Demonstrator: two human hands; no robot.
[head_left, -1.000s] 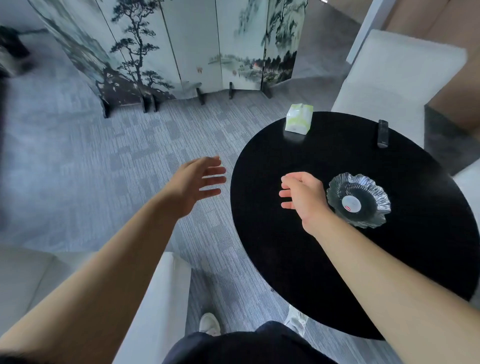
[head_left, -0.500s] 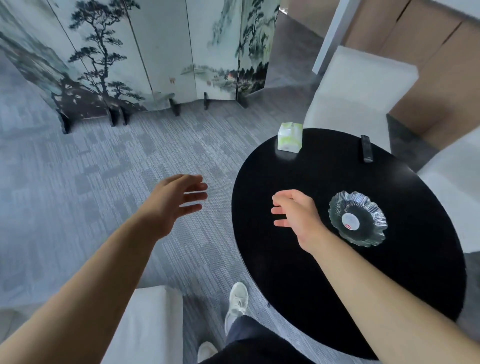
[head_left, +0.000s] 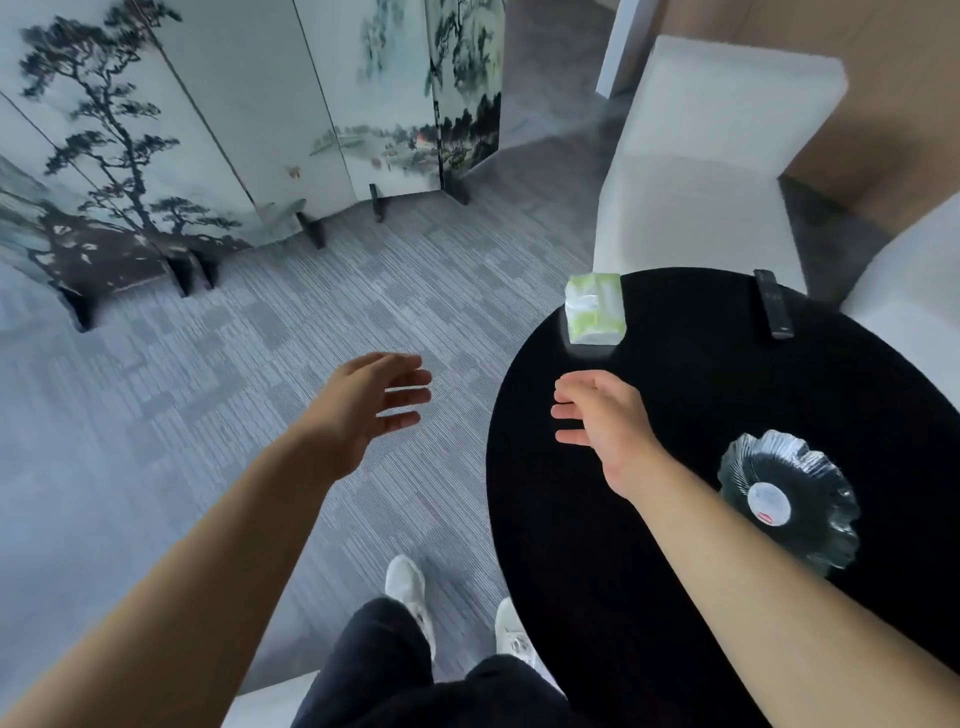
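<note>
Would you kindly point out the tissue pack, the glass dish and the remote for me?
tissue pack (head_left: 595, 312): head view, middle of its wrapper.
glass dish (head_left: 770, 500): head view, white centre label.
remote (head_left: 774, 304): head view, middle of its body.

The table (head_left: 571, 545) is finished in smooth, glossy black. At its far edge a tissue pack (head_left: 595, 316) is wrapped in shiny plastic film — the remote (head_left: 774, 304) near it looks matt plastic. The dish (head_left: 753, 457) on the table is ribbed clear glass. Beside the table, coarse matt carpet (head_left: 311, 338) is seen.

Green-white tissue pack (head_left: 595, 316), black table (head_left: 649, 571)
</note>
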